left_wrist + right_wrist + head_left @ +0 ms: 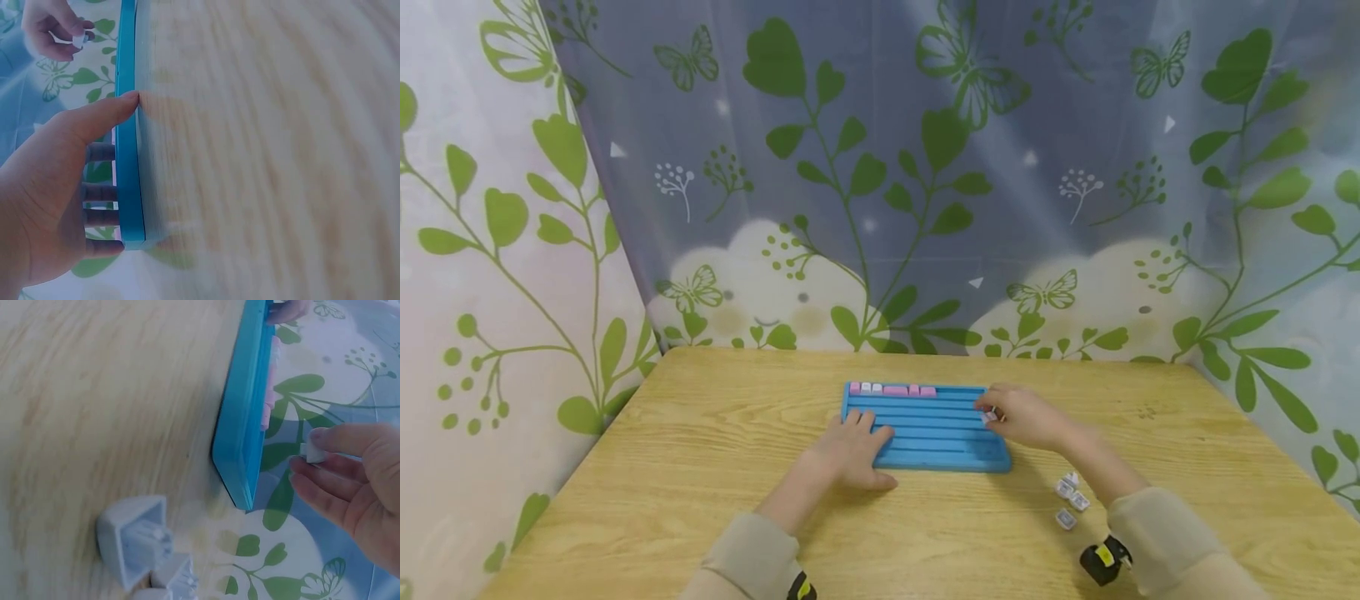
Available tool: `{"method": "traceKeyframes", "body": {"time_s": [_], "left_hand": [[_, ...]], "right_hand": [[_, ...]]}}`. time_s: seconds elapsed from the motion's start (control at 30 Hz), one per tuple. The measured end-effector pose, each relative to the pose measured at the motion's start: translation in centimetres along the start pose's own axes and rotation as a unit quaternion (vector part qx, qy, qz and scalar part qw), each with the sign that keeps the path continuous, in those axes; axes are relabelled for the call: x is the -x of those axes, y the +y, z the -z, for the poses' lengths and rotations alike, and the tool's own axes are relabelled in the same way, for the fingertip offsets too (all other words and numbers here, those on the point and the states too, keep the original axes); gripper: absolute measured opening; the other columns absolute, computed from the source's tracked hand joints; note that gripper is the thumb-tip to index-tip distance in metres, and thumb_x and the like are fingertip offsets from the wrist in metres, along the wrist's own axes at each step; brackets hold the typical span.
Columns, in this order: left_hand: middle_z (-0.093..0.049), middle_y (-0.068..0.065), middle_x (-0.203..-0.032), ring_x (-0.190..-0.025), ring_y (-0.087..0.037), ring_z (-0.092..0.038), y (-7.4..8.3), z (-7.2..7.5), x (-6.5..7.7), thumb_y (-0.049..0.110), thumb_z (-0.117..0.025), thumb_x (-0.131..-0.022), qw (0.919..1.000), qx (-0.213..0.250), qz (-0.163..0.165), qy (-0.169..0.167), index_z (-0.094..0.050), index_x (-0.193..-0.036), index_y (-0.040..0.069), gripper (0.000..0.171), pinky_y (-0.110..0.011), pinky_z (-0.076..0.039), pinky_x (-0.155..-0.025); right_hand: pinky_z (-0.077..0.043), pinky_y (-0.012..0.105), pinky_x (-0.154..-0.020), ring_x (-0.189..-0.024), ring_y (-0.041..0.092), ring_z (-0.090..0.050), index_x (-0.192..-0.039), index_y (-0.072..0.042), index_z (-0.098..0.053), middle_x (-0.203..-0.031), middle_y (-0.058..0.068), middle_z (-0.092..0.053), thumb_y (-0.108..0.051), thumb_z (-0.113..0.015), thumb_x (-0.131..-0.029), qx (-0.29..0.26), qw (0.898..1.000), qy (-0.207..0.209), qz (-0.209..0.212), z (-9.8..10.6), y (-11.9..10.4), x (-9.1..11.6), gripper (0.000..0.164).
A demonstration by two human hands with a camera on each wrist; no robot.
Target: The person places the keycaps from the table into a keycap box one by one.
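Observation:
A blue ridged tray (942, 464) lies on the table, with several pink and white keycaps (896, 391) along its back row at the left. The left hand (850, 454) rests on the tray's left front part, fingers spread over the ridges. In the left wrist view its thumb (109, 115) touches the tray's front edge. Over the right side of the tray, the right hand (1026, 417) pinches a white keycap (314, 452) between thumb and fingers. That keycap appears apart from the tray in the right wrist view.
Several loose white keycaps (1065, 519) lie on the wooden table (700, 467) to the right of the tray, near the right forearm. A leaf-patterned cloth (880, 167) hangs behind the table and along its sides. Each wrist carries a black camera (1103, 562).

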State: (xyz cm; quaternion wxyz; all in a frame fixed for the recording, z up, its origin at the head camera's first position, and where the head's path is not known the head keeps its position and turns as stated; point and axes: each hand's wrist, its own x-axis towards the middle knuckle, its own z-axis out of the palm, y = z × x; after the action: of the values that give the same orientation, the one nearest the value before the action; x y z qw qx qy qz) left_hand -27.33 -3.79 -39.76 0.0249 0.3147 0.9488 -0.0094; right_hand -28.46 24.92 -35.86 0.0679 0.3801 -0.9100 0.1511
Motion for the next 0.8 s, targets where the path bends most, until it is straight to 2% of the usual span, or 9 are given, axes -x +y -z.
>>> {"method": "traceKeyframes", "body": {"time_s": [0.17,0.33,0.53,0.8], "left_hand": [[-0.041,-0.014,-0.131,-0.119,-0.032,-0.037,0.0,-0.1,0.0,0.061,-0.056,-0.081,1.0,0.002,-0.001,-0.002,-0.044,-0.136,0.018,0.071,-0.05,-0.032,-0.096],[-0.041,-0.014,-0.131,-0.118,-0.031,-0.037,-0.1,-0.2,0.0,0.061,-0.056,-0.08,1.0,0.0,0.001,0.002,-0.044,-0.135,0.018,0.071,-0.05,-0.032,-0.096],[-0.041,-0.013,-0.13,-0.117,-0.031,-0.038,-0.1,-0.2,-0.1,0.062,-0.056,-0.08,1.0,-0.003,0.0,0.004,-0.044,-0.135,0.018,0.071,-0.05,-0.033,-0.095],[-0.041,-0.013,-0.131,-0.118,-0.031,-0.038,-0.1,-0.2,-0.1,0.062,-0.056,-0.08,1.0,-0.007,-0.001,0.003,-0.044,-0.135,0.018,0.072,-0.049,-0.033,-0.095]], "right_hand": [[-0.046,0.023,-0.058,-0.072,0.013,-0.053,-0.099,0.004,-0.064,-0.088,0.008,-0.056,0.005,-0.066,-0.077,0.009,1.0,0.02,0.023,-0.8,0.0,-0.2,0.022],[-0.046,0.024,-0.06,-0.073,0.014,-0.053,-0.094,0.0,-0.064,-0.09,0.006,-0.055,0.006,-0.065,-0.079,0.002,1.0,0.013,0.009,-1.1,0.0,-0.4,0.016],[-0.046,0.024,-0.06,-0.073,0.017,-0.054,-0.091,-0.002,-0.065,-0.09,0.005,-0.055,0.01,-0.063,-0.077,-0.009,1.0,0.016,0.002,-1.2,-0.4,-0.7,0.019],[-0.049,0.027,-0.066,-0.079,0.018,-0.057,-0.096,0.0,-0.065,-0.092,0.005,-0.056,0.009,-0.06,-0.08,-0.005,1.0,0.008,-0.017,-1.5,0.0,-1.3,0.019]]}}
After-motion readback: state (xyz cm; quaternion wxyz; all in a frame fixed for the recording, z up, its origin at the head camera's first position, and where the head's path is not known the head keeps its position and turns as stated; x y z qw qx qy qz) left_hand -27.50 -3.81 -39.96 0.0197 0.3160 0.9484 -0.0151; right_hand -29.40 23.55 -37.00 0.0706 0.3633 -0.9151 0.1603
